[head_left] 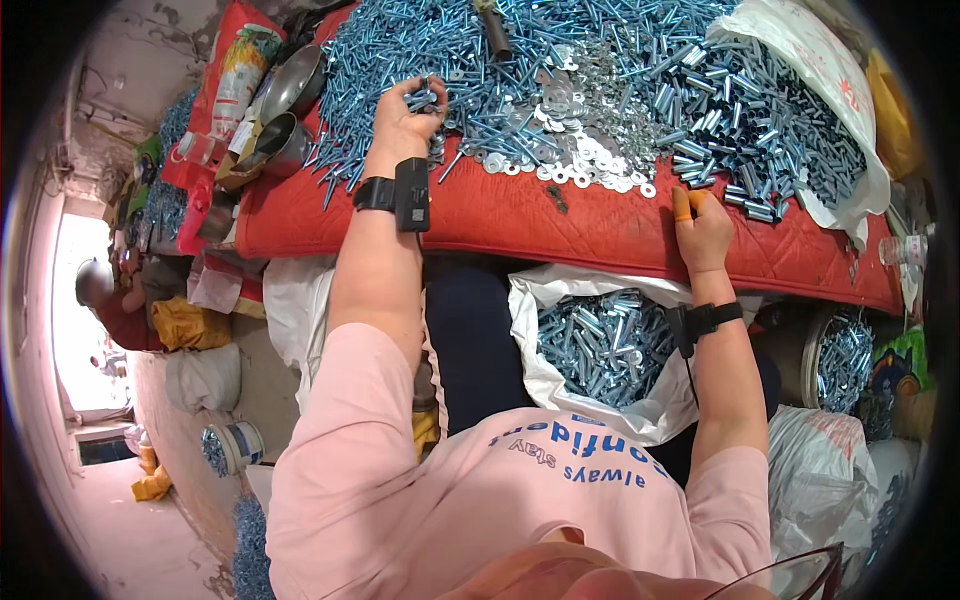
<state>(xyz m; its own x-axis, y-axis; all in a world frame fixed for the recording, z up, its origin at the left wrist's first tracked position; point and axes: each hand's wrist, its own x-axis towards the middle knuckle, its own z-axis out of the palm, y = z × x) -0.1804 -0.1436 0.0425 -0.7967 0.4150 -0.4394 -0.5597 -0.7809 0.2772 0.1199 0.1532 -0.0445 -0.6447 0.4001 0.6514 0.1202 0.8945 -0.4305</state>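
My left hand point(408, 122) is at the edge of a heap of long bluish metal bolts point(370, 70), its fingers curled inward. Small shiny metal pieces show between its fingertips, but their kind is unclear. At the table's front edge, my right hand point(705, 232) is closed, with an orange covering point(684, 204) on one digit. What it holds, if anything, is hidden. Just beyond it lie metal sleeves point(745, 95). Flat round washers point(600, 165) are spread between the two hands.
A red quilted cover point(560, 225) drapes the work table. Below, a white sack point(520, 310) holds metal sleeves point(605, 345). Metal bowls point(293, 82) stand at the left, and a clear plastic jar point(903, 250) at the right. Another person point(135, 300) is at the far left.
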